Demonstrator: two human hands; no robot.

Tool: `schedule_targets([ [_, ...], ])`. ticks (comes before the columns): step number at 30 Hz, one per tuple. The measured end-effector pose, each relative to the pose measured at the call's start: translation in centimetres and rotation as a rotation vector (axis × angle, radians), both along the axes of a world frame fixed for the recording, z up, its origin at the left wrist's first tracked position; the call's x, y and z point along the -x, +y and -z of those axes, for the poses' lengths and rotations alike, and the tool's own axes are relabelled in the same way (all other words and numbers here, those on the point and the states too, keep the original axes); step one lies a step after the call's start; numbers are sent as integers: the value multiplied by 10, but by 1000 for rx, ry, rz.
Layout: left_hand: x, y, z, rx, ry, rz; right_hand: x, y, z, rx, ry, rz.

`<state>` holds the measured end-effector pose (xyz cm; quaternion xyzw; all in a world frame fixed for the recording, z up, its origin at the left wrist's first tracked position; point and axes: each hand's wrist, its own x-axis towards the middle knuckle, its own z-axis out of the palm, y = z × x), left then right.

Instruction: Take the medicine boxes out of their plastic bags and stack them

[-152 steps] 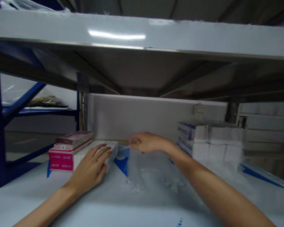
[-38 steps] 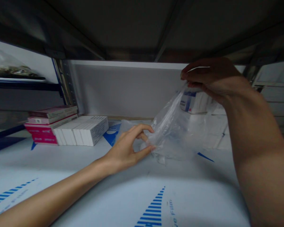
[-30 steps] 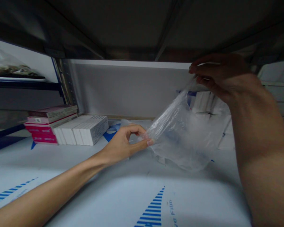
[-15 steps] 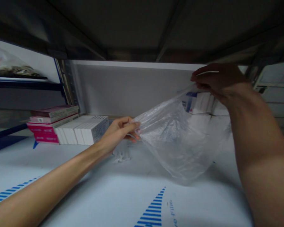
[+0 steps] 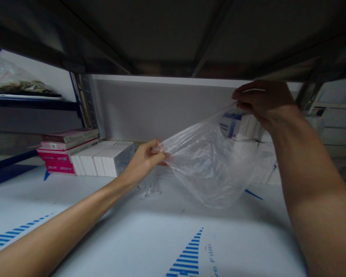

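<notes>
A clear plastic bag (image 5: 207, 165) is stretched between my two hands above the shelf surface. My left hand (image 5: 148, 156) pinches its left edge with thumb and fingers, lower down. Higher and to the right, my right hand (image 5: 262, 98) grips the upper corner. The bag hangs in a loose curve and looks empty. Through it and past its edge I see white boxes (image 5: 245, 127), one with a blue label, stacked behind. Just below my left hand a small crumpled piece of clear plastic (image 5: 150, 188) touches the shelf.
Pink boxes (image 5: 59, 161) and a row of white boxes (image 5: 103, 157) stand at the back left. A dark upper shelf (image 5: 167, 38) hangs low overhead. The shelf surface (image 5: 127, 238) carries blue-printed film. Another rack with a filled bag (image 5: 20, 82) is at far left.
The bag's lower edge has risen and the bag is pulled tauter near my left hand. Both hands keep their hold. The view has shifted slightly.
</notes>
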<state>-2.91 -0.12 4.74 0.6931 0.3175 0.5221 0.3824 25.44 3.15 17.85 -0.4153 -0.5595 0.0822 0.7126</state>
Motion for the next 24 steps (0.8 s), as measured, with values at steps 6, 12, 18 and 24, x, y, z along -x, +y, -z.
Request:
schedule_targets([
  [6, -4, 0, -3, 191, -386, -35, 3, 5, 8, 93, -39, -81],
  [12, 1, 8, 0, 267, -445, -193, 19, -6, -1, -97, -409, 183],
  [18, 7, 17, 1, 405, -549, -107, 41, -51, -6, 29, -725, -165],
  [24, 10, 18, 6, 293, -400, 59, 42, -43, 12, 523, -1262, -504],
])
